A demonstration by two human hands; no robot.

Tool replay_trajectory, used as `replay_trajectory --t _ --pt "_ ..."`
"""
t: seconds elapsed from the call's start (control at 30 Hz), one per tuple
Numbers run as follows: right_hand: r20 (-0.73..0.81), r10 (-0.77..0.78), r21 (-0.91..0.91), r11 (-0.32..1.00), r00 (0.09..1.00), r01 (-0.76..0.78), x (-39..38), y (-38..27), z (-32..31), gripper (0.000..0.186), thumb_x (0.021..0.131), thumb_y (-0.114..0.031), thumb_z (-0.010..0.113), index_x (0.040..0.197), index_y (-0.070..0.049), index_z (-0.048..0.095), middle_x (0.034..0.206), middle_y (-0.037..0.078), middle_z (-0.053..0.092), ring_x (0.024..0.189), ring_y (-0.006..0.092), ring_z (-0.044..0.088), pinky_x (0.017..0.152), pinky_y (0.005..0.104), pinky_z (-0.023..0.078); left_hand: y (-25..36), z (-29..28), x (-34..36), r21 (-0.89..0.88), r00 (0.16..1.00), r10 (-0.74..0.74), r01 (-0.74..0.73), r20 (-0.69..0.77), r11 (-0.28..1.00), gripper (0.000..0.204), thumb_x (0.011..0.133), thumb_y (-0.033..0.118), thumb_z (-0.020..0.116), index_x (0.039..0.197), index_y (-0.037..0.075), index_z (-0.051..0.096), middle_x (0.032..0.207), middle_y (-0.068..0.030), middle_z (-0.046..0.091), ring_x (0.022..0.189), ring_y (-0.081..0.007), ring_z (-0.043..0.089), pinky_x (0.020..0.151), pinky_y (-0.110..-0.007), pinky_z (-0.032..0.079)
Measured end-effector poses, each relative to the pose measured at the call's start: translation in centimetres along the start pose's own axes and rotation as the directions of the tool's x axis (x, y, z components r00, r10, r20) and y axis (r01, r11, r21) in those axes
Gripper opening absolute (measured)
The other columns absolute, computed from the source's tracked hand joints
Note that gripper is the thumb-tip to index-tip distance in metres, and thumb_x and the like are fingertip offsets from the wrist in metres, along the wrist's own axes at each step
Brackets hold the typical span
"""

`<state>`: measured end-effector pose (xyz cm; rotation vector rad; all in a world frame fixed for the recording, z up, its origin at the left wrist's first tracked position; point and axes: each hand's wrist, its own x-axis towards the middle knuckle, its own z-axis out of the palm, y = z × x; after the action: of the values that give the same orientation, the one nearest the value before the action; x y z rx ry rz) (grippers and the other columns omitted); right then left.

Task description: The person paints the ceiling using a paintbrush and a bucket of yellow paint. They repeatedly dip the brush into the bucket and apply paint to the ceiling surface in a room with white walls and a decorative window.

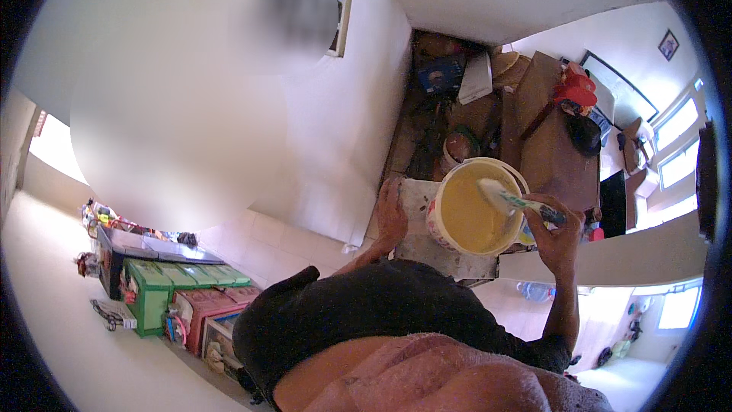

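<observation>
My right hand (550, 221) grips the handle of a paintbrush (497, 193), whose pale head is dipped into a white bucket (446, 233) of yellow paint (471, 210). The bucket stands on a worn, paint-spotted board (415, 198) in front of my body. My left hand (391, 206) holds the left edge of this board, beside the bucket and a little apart from it, with its fingertips partly hard to make out.
Behind the bucket are a wooden cabinet (553, 168), a red object (576, 88), another bucket (460, 149) and clutter in shadow. A white wall (366, 130) rises ahead-left, partly blurred. Green crates (149, 297) and red crates (197, 319) line the lower left. Windows show at right.
</observation>
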<state>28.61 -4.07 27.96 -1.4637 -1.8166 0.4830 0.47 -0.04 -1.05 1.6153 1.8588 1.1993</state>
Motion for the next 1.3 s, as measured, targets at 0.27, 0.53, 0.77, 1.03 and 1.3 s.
replay_trajectory --t 0.27,0.53,0.77,1.03,1.3 --pt "0.18 0.309 0.287 0.891 0.934 -0.351 0.0 3.3 2.6 0.025 0.082 -0.016 0.076 0.102 0.0 0.071 0.083 0.01 0.071 0.074 0.0173 0.067 0.07 0.0336 0.055 -0.4 0.3 -0.1 0.052 0.999 0.047 -0.047 -0.011 0.998 0.051 0.095 0.009 0.042 0.145 0.005 0.037 0.149 -0.026 0.035 0.135 -0.045 0.036 0.112 -0.052 0.03" --pt "-0.04 -0.089 -0.09 0.992 0.995 0.085 -1.1 2.1 1.0 0.024 0.081 -0.008 0.074 0.104 -0.003 0.073 0.096 0.013 0.074 0.086 0.0194 0.07 0.079 0.0333 0.055 -1.6 0.7 -0.2 0.055 0.997 0.073 -0.074 0.014 0.996 0.052 0.09 0.001 0.043 0.142 0.002 0.039 0.144 -0.029 0.038 0.131 -0.0474 0.039 0.11 -0.053 0.031" --pt "0.112 0.158 0.047 0.985 0.981 -0.164 -2.3 2.4 0.4 0.035 0.075 -0.03 0.08 0.1 -0.007 0.074 0.079 0.01 0.073 0.069 0.0169 0.068 0.067 0.0368 0.055 -2.0 0.6 -0.3 -0.004 0.923 0.385 -0.385 0.017 0.923 0.039 0.1 0.026 0.045 0.132 0.005 0.053 0.14 -0.0186 0.049 0.133 -0.0384 0.038 0.114 -0.047 0.028" --pt "0.095 0.202 0.042 0.977 0.975 -0.207 1.4 -0.8 -6.5 0.022 0.083 -0.018 0.08 0.092 0.001 0.073 0.079 0.006 0.073 0.067 0.0092 0.064 0.063 0.0265 0.052 -0.2 -0.2 0.4 -0.012 0.999 0.052 -0.052 0.006 0.999 0.044 0.094 0.011 0.046 0.137 0.002 0.046 0.143 -0.0255 0.042 0.131 -0.044 0.04 0.109 -0.05 0.035" --pt "-0.801 -0.553 -0.513 0.832 0.23 0.214 10.3 -6.1 -27.6 0.029 0.087 -0.033 0.074 0.096 -0.006 0.075 0.083 0.008 0.074 0.07 0.0141 0.07 0.064 0.0315 0.055 1.7 -0.2 -0.5 0.006 0.999 0.03 -0.029 -0.027 1.0 0.048 0.092 0.006 0.05 0.139 0.002 0.044 0.144 -0.0256 0.042 0.13 -0.0444 0.043 0.104 -0.052 0.041"
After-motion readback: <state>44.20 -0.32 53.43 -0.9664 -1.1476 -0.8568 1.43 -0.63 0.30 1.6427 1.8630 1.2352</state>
